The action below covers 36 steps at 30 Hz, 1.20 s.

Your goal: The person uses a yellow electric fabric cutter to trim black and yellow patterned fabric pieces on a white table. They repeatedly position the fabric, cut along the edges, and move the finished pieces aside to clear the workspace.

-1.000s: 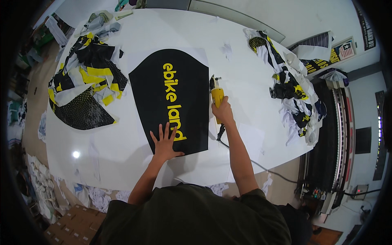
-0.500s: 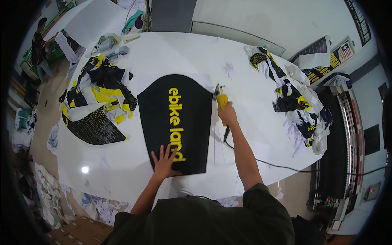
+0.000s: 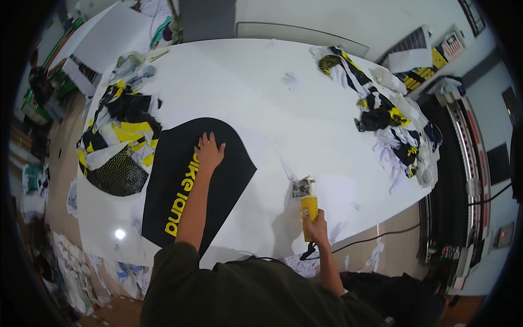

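Toward the far end of the black panel (image 3: 231, 174), the left hand (image 3: 210, 153) is lying palm down on the cloth. Its grip is spreading flat, holding nothing: the fingers are fanning slightly and pointing away from the body, while the thumb is standing out to the right. The left forearm (image 3: 192, 212) is reaching forward from the dark sleeve (image 3: 174, 272), crossing the panel lengthwise and covering part of its yellow lettering (image 3: 173, 220).

The panel itself is lying aslant on the white bench (image 3: 229, 71), left of the person's middle, with its rounded end pointing away and its lower tip reaching the bench's near side.

Well to the right of the panel, the right hand (image 3: 315, 226) is wrapping its grip around the body of a yellow power tool (image 3: 309, 208), the fingers closing on the casing. The right forearm (image 3: 330, 268) is staying close to the body and slanting slightly inward toward the hand. The tool's metal head (image 3: 302, 188) is pointing away from the person (whether it is touching the bench, I cannot tell), and a black cord (image 3: 376, 237) is trailing off to the right.

Just left of the panel, a scrap heap (image 3: 128, 128) in black, yellow and white is crowding its edge; far to its right, a second pile (image 3: 400, 117) is sprawling along the bench's border.
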Motion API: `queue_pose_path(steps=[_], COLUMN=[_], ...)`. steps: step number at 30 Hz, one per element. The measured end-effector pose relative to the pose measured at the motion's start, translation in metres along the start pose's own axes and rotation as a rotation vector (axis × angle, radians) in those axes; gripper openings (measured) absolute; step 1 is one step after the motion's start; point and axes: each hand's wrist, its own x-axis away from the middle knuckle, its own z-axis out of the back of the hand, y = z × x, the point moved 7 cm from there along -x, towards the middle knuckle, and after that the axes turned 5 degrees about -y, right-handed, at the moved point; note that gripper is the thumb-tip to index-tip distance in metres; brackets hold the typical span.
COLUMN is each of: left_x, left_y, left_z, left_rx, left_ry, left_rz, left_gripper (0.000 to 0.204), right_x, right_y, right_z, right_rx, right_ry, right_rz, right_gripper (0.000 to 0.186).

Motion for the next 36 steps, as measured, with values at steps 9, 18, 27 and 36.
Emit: queue_pose_path(steps=[9, 18, 27, 36], left_x=[-0.03, 0.083, 0.148, 0.168], left_y=[0.194, 0.233, 0.039, 0.003], left_z=[-0.108, -0.11, -0.042, -0.038], left_rx=[-0.187, -0.18, -0.332, -0.256], left_ry=[-0.19, -0.209, -0.415, -0.447], left_rz=[-0.198, -0.628, -0.224, -0.205], left_gripper=[0.099, 0.092, 0.131, 0.138], right_x=[0.081, 0.124, 0.176, 0.127], right_y=[0.078, 0.024, 0.007, 0.015], right_z=[0.13, 0.108, 0.007, -0.006], right_rx=[-0.05, 0.036, 0.224, 0.286], right_ry=[0.405, 0.297, 0.05, 0.218], right_rz=[-0.197, -0.099, -0.197, -0.004], right_gripper=[0.056, 0.057, 0.062, 0.05])
